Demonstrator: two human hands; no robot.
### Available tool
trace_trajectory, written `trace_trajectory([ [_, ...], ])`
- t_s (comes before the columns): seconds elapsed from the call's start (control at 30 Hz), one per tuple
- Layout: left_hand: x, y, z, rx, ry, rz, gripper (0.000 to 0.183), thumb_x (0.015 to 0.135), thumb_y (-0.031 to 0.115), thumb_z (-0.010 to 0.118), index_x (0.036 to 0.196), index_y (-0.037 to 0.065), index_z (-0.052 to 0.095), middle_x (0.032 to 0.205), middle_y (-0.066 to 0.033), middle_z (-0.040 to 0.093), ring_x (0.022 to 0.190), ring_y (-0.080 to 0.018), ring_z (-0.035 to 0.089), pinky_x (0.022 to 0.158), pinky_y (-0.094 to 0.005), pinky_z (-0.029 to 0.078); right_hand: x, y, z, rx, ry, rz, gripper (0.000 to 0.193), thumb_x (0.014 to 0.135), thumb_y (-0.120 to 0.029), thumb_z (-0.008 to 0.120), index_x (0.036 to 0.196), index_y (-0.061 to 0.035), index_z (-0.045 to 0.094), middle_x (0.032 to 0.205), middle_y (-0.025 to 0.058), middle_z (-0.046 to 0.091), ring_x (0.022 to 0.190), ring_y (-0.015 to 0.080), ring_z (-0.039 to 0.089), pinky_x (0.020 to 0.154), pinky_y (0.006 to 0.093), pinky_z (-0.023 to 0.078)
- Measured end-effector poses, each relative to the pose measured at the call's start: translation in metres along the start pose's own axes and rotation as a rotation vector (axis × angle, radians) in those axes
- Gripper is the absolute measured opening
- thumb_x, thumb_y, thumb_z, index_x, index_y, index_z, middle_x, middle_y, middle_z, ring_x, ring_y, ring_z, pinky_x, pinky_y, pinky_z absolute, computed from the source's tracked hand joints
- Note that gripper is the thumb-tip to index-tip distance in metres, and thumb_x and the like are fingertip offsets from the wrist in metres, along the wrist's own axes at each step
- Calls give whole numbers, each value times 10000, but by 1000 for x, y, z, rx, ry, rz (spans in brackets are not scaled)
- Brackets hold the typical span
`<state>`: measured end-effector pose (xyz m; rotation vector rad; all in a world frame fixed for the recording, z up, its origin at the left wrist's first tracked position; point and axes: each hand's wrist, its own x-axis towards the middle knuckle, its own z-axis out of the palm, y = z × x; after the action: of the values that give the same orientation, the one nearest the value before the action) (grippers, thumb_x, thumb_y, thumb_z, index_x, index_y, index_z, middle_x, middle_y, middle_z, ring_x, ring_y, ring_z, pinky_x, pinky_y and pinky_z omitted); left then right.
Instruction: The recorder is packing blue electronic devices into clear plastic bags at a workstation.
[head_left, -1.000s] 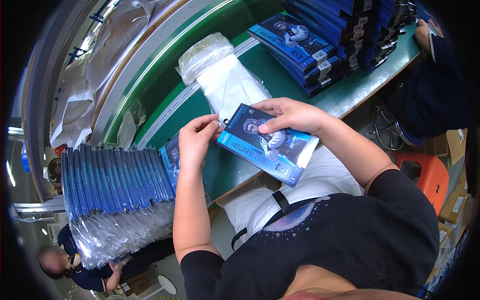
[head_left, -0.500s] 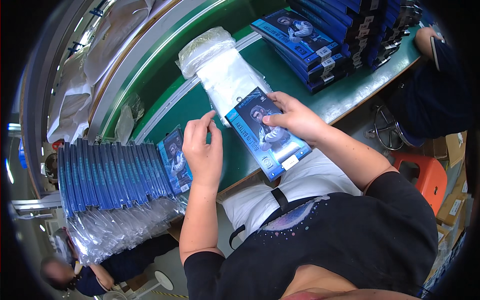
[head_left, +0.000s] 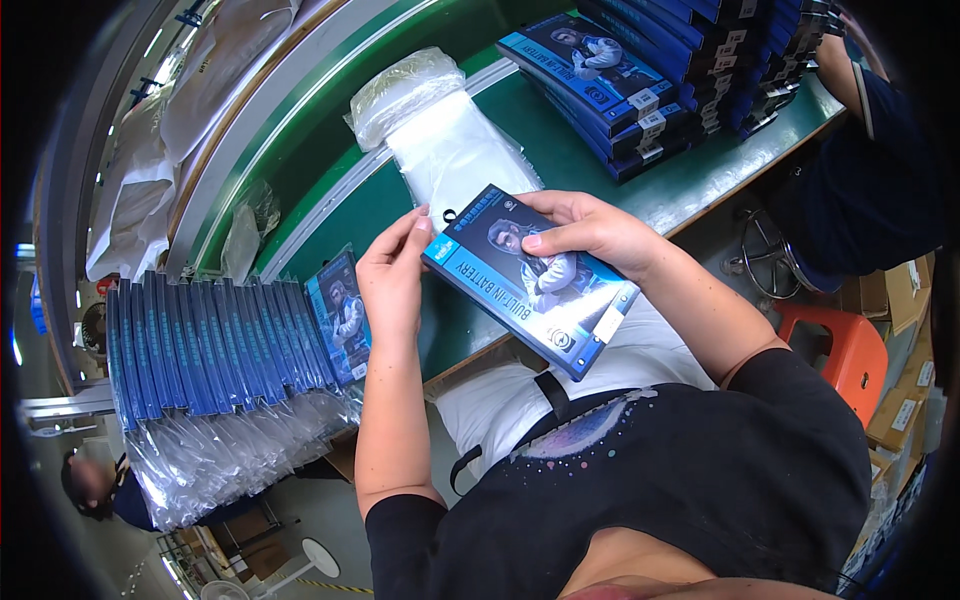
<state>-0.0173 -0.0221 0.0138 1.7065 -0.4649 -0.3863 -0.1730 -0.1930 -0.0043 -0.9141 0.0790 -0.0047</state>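
Note:
A flat blue-and-black printed box [head_left: 530,275] with a small hang hole at its far end is gripped by my right hand [head_left: 595,235]. The thumb lies across its front and the fingers go under it. My left hand [head_left: 392,275] is closed, thumb and forefinger pinched together by the box's far left corner. Its fingertips are right at the near left edge of a stack of clear plastic bags [head_left: 450,145] on the green table. Whether a bag edge is between them I cannot make out.
Bagged blue boxes [head_left: 220,345] stand in a row at the left, their loose plastic ends toward me. Tall piles of similar boxes [head_left: 610,90] rise at the far right of the green table [head_left: 680,190]. An orange stool [head_left: 835,350] and a person's arm [head_left: 840,75] are at the right.
The box has shifted a little left and toward me. My left hand's fingers have come together and reached the edge of the bag stack.

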Motion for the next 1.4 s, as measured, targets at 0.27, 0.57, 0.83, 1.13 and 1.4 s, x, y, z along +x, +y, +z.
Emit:
trace_trajectory([
  [0.27, 0, 2, -1, 208, 57, 204, 190, 861, 69, 641, 1015, -22, 704, 832, -39, 635, 691, -89, 586, 639, -216, 473, 9, 12, -5, -118, 77, -34, 697, 810, -75, 679, 1383, 117, 330, 1237, 188, 569, 1051, 178, 601, 910, 278, 472],
  [0.57, 2, 19, -12, 377, -130, 151, 238, 803, -7, 626, 1028, 1, 705, 783, -49, 618, 721, -98, 589, 676, -241, 482, 5, 23, 3, -313, 191, -288, 682, 872, -109, 628, 1432, 65, 278, 1322, 169, 496, 1218, 199, 471, 1025, 321, 376],
  [0.83, -29, 24, 3, 601, -138, 570, 325, 800, -36, 615, 1109, 43, 681, 752, -58, 586, 713, -113, 586, 680, -249, 497, 2, 15, 10, -297, 350, -136, 487, 853, -105, 667, 1233, 81, 425, 1125, 186, 583, 985, 181, 605, 823, 289, 496],
  [1.13, -44, 5, 22, -643, -91, -226, 382, 897, 134, 635, 1220, -36, 518, 1074, -115, 629, 902, -186, 645, 808, -341, 537, -3, 19, 28, -576, 325, -116, 373, 774, -223, 796, 606, -106, 485, 599, -22, 555, 563, 13, 490, 480, 182, 352],
  [1.4, -37, 20, 0, -862, -23, -305, 333, 919, 179, 587, 1169, -34, 539, 1112, -147, 636, 1006, -267, 637, 905, -420, 517, -19, -20, 34, -522, -81, -111, 1055, 684, -2, 805, 1515, -99, 162, 991, 108, 619, 917, 136, 611, 772, 269, 487],
])
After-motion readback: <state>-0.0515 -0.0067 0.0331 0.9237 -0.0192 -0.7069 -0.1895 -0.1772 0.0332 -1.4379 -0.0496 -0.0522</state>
